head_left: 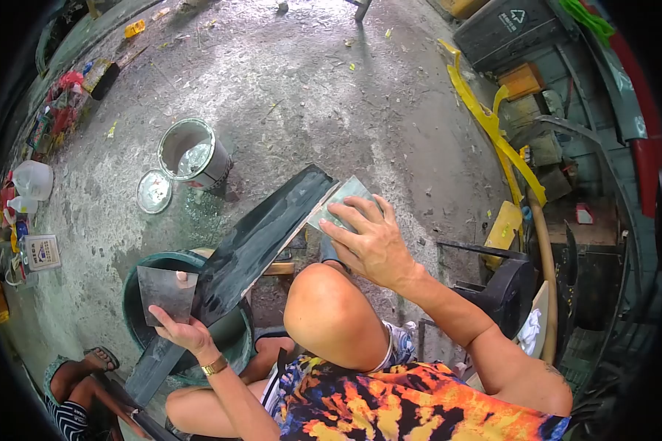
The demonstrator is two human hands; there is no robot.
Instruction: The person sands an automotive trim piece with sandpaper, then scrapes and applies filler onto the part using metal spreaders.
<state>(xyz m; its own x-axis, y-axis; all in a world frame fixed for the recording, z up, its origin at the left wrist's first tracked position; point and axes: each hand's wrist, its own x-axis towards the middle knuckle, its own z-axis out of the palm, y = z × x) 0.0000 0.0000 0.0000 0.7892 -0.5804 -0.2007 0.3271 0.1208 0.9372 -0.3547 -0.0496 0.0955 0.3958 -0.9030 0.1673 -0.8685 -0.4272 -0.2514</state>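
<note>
A long dark grey panel (pixel 261 228) with smeared, lighter streaks slants across the middle, its lower part over a green tub (pixel 130 298). My right hand (pixel 374 242) is closed on a flat putty scraper (pixel 351 189), fingers spread over its face; the blade lies against the panel's upper right edge, where a pale line runs. My left hand (pixel 186 336) grips a thin square metal putty plate (pixel 163 288) above the tub. A small pinkish dab of putty (pixel 182 276) sits near the plate's upper right corner.
An open, smeared can (pixel 215 165) stands beyond the panel, beside its round lid (pixel 154 191). Yellow strips (pixel 485 117) and a wooden pole (pixel 543 272) lie at the right, near a black stool-like object (pixel 504 290). Another person's foot (pixel 101 359) shows at lower left.
</note>
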